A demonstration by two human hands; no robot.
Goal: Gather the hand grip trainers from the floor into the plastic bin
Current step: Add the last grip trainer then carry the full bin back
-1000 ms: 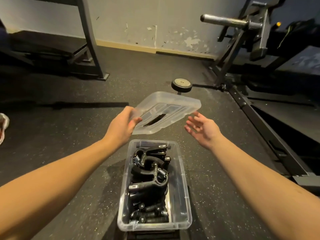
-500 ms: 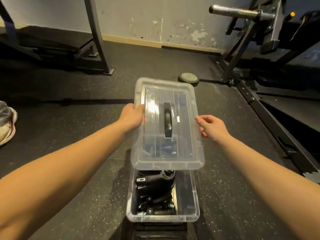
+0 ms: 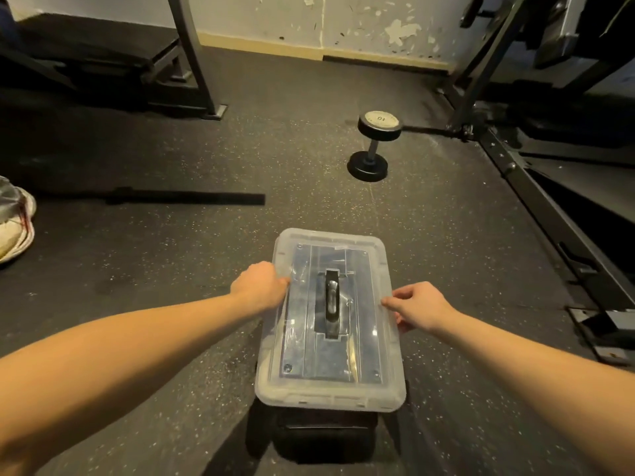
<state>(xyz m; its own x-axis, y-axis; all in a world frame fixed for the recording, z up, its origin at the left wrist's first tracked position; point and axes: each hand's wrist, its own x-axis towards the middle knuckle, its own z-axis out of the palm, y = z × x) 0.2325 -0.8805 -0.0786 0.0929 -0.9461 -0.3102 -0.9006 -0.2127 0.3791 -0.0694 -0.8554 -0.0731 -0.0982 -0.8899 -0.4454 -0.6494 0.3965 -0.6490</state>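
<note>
The clear plastic bin stands on the dark rubber floor in front of me, and its clear lid (image 3: 357, 389) with a black handle (image 3: 332, 304) lies flat on top, covering the whole bin. The hand grip trainers inside are hidden under the lid. My left hand (image 3: 260, 286) grips the lid's left edge, fingers curled over the rim. My right hand (image 3: 421, 305) pinches the lid's right edge. No trainers show on the floor.
A black dumbbell (image 3: 374, 146) marked 10 stands on end beyond the bin. A machine's black frame rail (image 3: 556, 214) runs along the right. A bench frame (image 3: 192, 63) stands at the back left. A white shoe (image 3: 15, 231) is at the left edge.
The lid was held tilted above the open bin by my left hand; both hands have brought it down flat onto the bin, covering the trainers.
</note>
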